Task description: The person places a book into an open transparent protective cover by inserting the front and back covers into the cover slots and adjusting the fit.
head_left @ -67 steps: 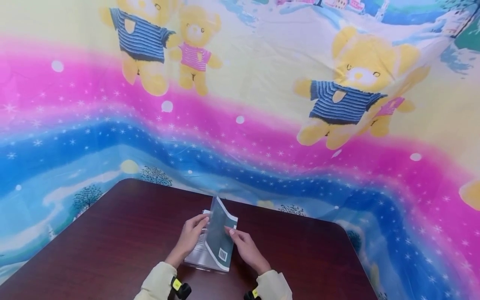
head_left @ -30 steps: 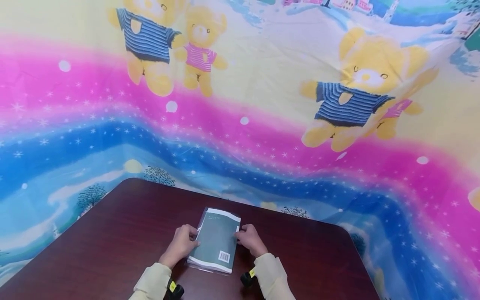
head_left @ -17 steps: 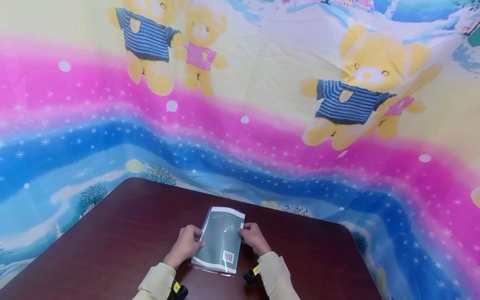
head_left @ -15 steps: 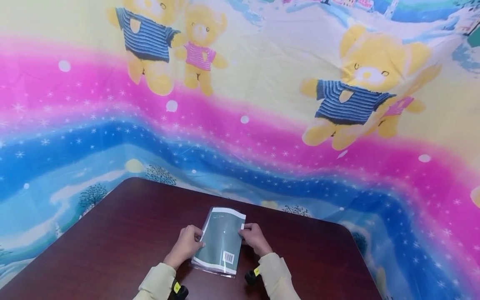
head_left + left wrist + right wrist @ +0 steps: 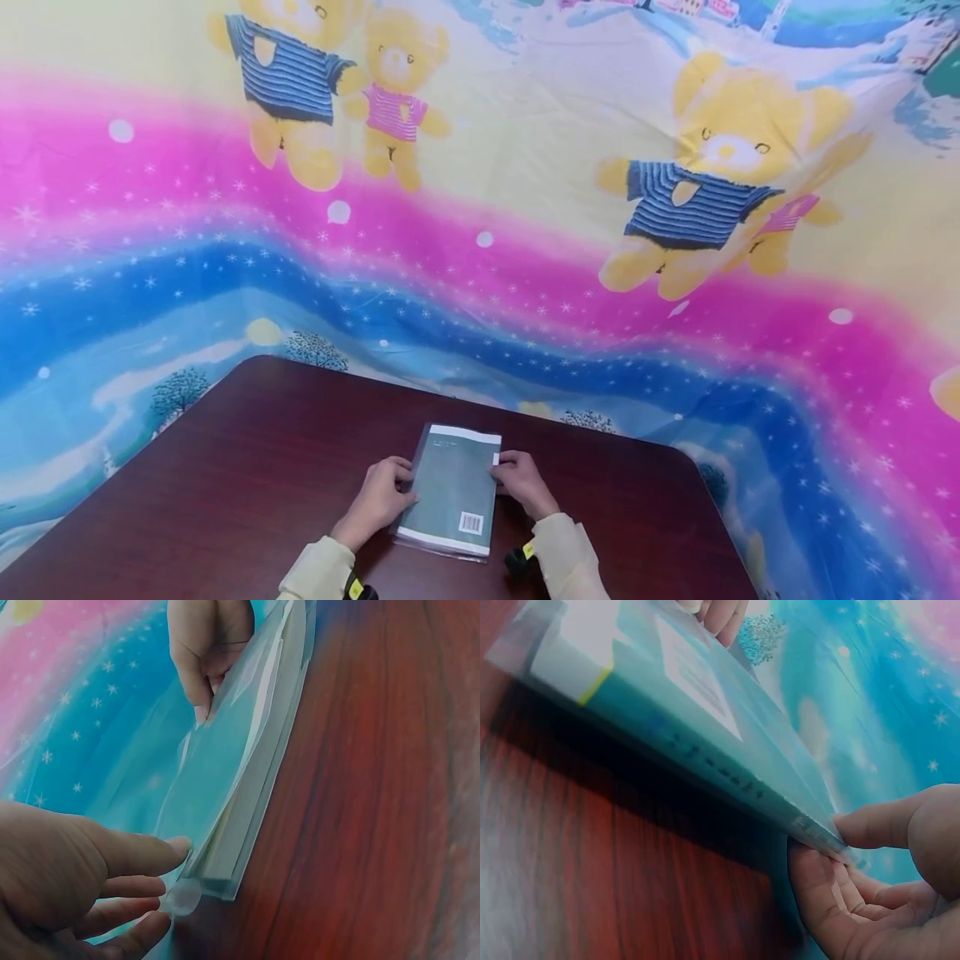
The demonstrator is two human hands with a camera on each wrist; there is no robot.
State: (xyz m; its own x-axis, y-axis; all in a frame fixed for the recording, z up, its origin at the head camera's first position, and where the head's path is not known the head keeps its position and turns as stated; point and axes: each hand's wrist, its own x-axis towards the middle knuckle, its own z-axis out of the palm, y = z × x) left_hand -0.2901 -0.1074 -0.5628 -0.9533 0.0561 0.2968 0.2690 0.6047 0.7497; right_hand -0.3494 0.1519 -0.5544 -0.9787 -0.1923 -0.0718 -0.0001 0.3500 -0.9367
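Note:
A closed book in a clear plastic cover lies between both hands, its grey-green back with a white barcode label facing up. At its left edge, the left hand pinches the book's page side, thumb on top. My right hand pinches the spine side, with the thumb above and curled fingers below. In the left wrist view, the page block shows under the clear cover. The right wrist view shows the printed spine tilted and raised over a dark shadow on the tabletop.
A dark reddish-brown table with rounded far corners lies under the book. Behind it hangs a patterned cloth with printed bears and snowflakes. Black wrist cameras sit by the pale sleeves.
The back cover, standing lifted 2.2 seconds ago, is now down flat. The hands have moved from cover and page to opposite edges, and the book has shifted slightly right.

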